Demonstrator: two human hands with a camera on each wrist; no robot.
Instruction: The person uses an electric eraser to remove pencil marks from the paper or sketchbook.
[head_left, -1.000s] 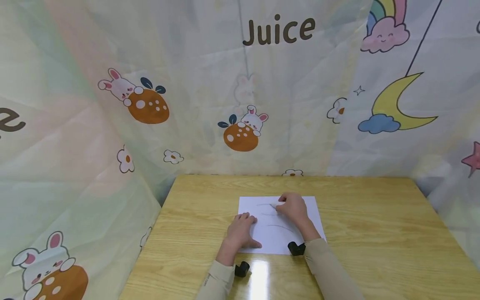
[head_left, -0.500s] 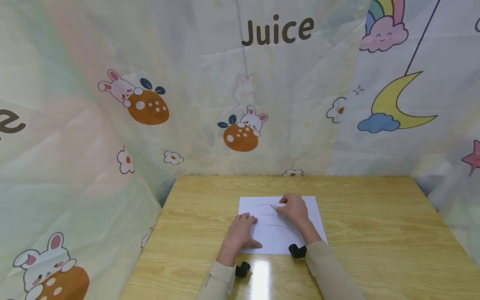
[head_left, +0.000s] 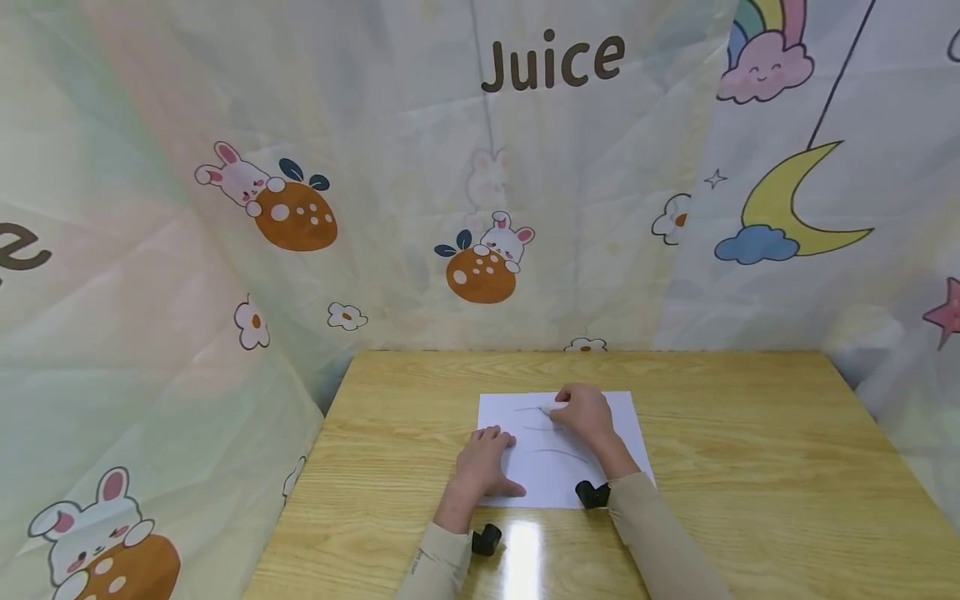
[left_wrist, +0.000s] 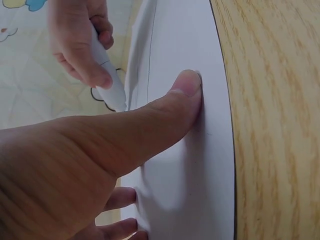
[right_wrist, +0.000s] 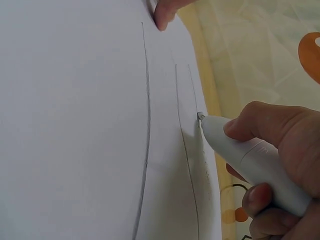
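A white sheet of paper point(head_left: 543, 487) lies on the table with several curved pencil lines point(right_wrist: 148, 100) across it. My right hand point(head_left: 588, 418) grips a thick white electric eraser point(right_wrist: 260, 162) like a pen. Its small tip meets the line closest to the paper's far edge, and dark crumbs trail along that line in the right wrist view. My left hand point(head_left: 482, 462) rests on the left side of the sheet, fingers spread. In the left wrist view its thumb point(left_wrist: 186, 85) presses on the paper near the front edge.
The wooden table point(head_left: 405, 417) extends around the sheet on all sides. Behind it hangs a printed cloth point(head_left: 390, 208) with rabbits, oranges and a moon. A black wrist camera point(head_left: 592, 495) sits at the right cuff, another wrist camera point(head_left: 486, 540) at the left.
My right hand makes only tiny shifts with the electric eraser at the farthest line. My left hand stays in place on the paper.
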